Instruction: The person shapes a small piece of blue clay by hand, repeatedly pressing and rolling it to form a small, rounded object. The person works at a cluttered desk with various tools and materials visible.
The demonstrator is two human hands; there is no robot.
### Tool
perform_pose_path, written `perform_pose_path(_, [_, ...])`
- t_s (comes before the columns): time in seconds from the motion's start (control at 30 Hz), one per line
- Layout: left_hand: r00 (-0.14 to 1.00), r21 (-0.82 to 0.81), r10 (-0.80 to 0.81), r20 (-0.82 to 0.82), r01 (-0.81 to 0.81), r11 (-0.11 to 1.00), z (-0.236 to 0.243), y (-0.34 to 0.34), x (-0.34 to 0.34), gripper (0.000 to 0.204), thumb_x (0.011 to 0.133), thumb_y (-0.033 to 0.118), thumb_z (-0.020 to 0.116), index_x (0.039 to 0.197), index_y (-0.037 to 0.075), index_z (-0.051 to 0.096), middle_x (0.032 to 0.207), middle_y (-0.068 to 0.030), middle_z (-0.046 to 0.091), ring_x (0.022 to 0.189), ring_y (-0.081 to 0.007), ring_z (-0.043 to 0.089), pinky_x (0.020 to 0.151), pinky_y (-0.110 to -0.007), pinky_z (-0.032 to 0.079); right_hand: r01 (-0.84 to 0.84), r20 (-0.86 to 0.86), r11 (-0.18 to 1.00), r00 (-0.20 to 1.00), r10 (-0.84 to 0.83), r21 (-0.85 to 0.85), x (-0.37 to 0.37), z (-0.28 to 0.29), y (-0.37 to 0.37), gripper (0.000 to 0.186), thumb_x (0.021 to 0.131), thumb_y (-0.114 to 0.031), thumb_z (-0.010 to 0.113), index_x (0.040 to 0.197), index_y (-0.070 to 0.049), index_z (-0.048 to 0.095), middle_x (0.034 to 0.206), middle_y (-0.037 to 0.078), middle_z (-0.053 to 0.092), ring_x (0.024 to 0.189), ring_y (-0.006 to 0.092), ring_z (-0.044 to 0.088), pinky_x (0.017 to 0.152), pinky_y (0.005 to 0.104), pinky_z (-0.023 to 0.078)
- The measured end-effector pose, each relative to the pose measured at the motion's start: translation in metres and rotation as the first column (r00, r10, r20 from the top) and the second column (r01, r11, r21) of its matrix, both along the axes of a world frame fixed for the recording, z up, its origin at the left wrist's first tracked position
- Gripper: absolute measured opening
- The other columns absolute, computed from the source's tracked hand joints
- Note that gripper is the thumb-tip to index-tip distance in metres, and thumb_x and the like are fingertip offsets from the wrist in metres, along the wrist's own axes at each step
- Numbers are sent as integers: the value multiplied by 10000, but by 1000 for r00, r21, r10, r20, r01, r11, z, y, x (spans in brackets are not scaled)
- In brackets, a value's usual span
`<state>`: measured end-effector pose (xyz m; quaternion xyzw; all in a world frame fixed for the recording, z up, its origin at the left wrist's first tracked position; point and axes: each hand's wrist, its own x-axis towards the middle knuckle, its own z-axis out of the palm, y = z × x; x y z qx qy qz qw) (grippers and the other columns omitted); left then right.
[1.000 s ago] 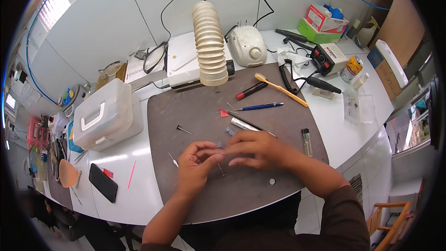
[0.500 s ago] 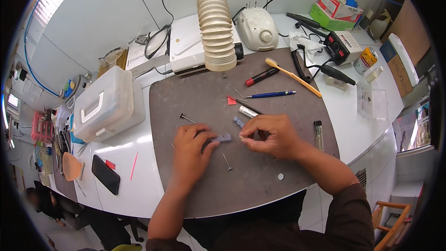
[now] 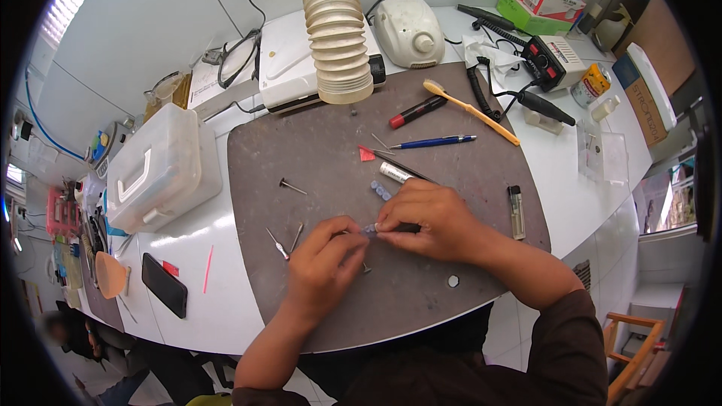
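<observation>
My left hand (image 3: 325, 262) and my right hand (image 3: 430, 219) meet low over the brown work mat (image 3: 301, 146). A small bluish-grey piece (image 3: 370, 228) shows between their fingertips; its shape is mostly covered. Thumb and index finger of the right hand pinch its right end, and the curled left fingers close on its other side. Just beyond the right hand lies a short row of bluish tooth-like lumps (image 3: 380, 190). A white tube (image 3: 393, 173) is close by. Thin tools (image 3: 278, 244) lie beside the left hand, and a nail-like metal pin (image 3: 293, 186) farther off.
A red-and-black marker (image 3: 416, 111), a blue mechanical pencil (image 3: 434, 142) and a toothbrush (image 3: 481, 118) lie toward the back. A ribbed hose (image 3: 336, 30) hangs over the mat's far edge. At left are a plastic case (image 3: 162, 169) and a phone (image 3: 164, 286); a lighter (image 3: 516, 212) is at right.
Both hands have drawn together. My left hand has come off the mat spot with the grey-blue block, now bringing its fingertips to the right hand's. The view has shifted slightly.
</observation>
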<state>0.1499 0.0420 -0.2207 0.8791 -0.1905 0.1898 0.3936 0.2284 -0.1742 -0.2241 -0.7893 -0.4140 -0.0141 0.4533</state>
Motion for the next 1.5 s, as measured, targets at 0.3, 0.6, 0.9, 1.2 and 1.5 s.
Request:
perform_pose_path(0.3, [997, -111, 74, 0, -74, 991, 1, 1, 1, 235, 719, -47, 820, 924, 11, 719, 996, -124, 692, 885, -226, 699, 755, -316, 562, 78, -100, 997, 992, -79, -18, 0, 13, -1, 239, 796, -231, 822, 982, -120, 719, 980, 38, 692, 954, 256, 664, 769, 381, 543])
perform_pose_path(0.6, [967, -277, 92, -239, -159, 948, -3, 5, 7, 206, 793, -77, 785, 972, -38, 690, 1065, -115, 639, 940, -172, 684, 824, -278, 572, 297, 283, 902, 936, -210, -313, 1, 1, -6, 272, 838, -217, 793, 1058, -83, 707, 936, 61, 648, 904, 256, 626, 738, 368, 531])
perform_pose_path(0.9, [903, -502, -85, -422, -154, 851, -9, 13, 8, 259, 837, -86, 757, 1065, -23, 651, 1123, -69, 577, 1020, -157, 664, 890, -283, 547, 249, -372, 967, 894, -249, -48, 5, 29, -6, 247, 860, -107, 748, 1093, -63, 676, 895, 87, 674, 882, 265, 664, 728, 358, 533])
perform_pose_path(1.2, [852, -541, -173, -494, -146, 828, -5, 10, 7, 312, 895, -60, 721, 1202, -44, 669, 1143, -65, 563, 1057, -155, 644, 921, -277, 529, 36, -389, 999, 920, -39, -16, 10, 18, -11, 358, 852, -71, 790, 1193, -82, 681, 945, 58, 666, 731, 105, 628, 620, 272, 494])
perform_pose_path(1.5, [855, -536, -200, -478, -104, 838, -7, 9, 7, 280, 933, -25, 680, 1211, -57, 664, 1163, -105, 621, 1074, -179, 677, 857, -266, 571, 32, -691, 965, 704, 162, 259, 5, 18, -8, 426, 852, -63, 825, 1229, -54, 627, 866, 16, 639, 778, 80, 662, 650, 213, 515])
